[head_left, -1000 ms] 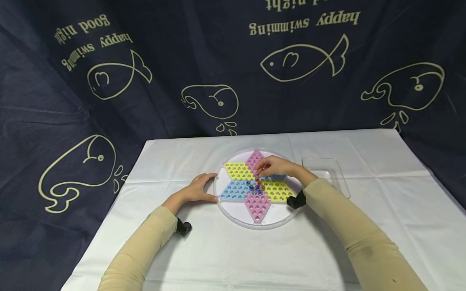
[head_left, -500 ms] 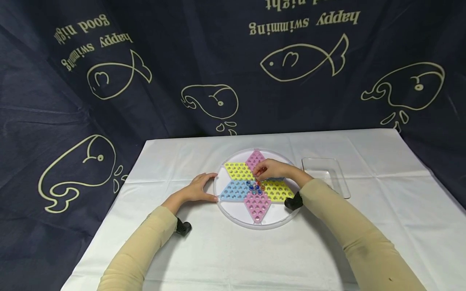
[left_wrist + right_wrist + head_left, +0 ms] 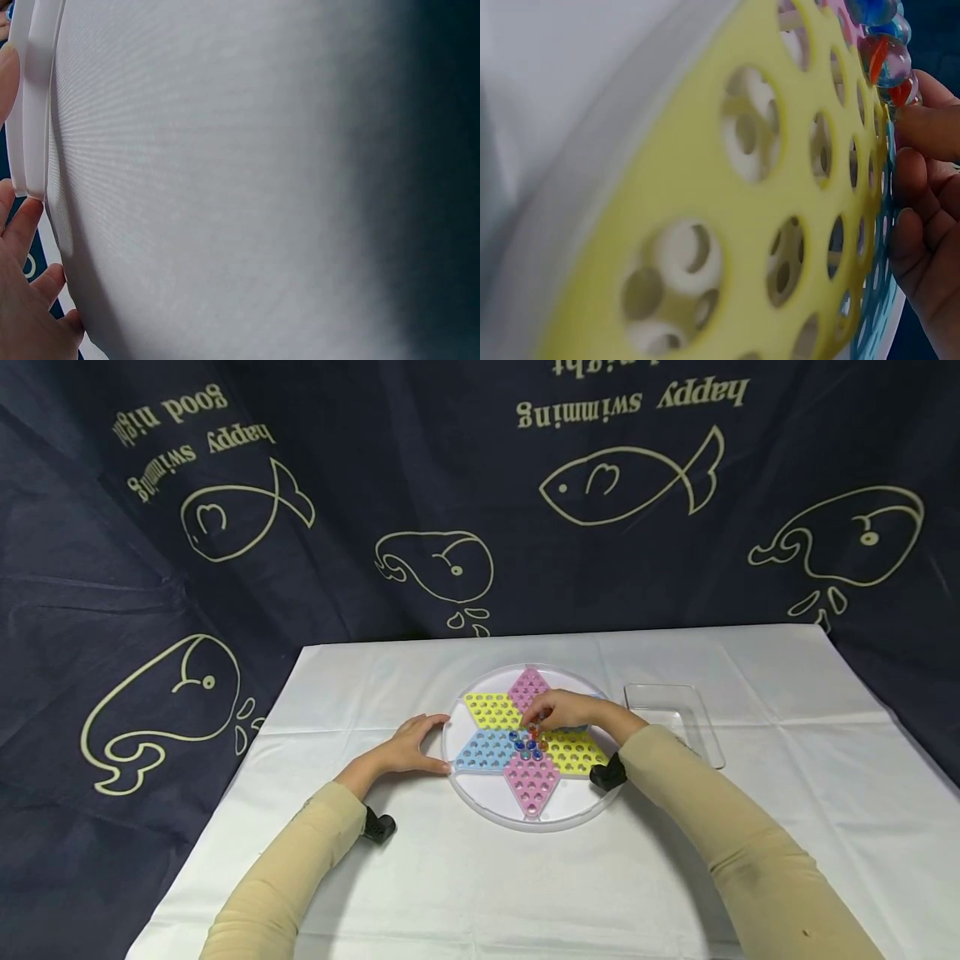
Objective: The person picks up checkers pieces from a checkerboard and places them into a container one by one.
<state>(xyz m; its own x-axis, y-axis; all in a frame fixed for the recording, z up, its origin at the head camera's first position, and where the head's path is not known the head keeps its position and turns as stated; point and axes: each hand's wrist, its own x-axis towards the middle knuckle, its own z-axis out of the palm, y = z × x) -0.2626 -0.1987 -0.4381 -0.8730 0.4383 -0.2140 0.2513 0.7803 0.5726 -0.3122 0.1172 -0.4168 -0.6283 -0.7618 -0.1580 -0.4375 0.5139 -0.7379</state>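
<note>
The round board (image 3: 483, 792) is being carried by the white-covered bench (image 3: 480, 893); its rim is being touched by the left hand (image 3: 407, 750), thumb and fingers spread; at its centre, bent fingers of the right hand (image 3: 564, 708) are being held against the clustered marbles (image 3: 531, 745); whether one is being pinched cannot be told; nearby, a clear tray (image 3: 666, 720) is being supported.

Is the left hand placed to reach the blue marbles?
Likely yes: the left blue section lies open between the left hand and the blue marbles; the right hand is beyond them.
</note>
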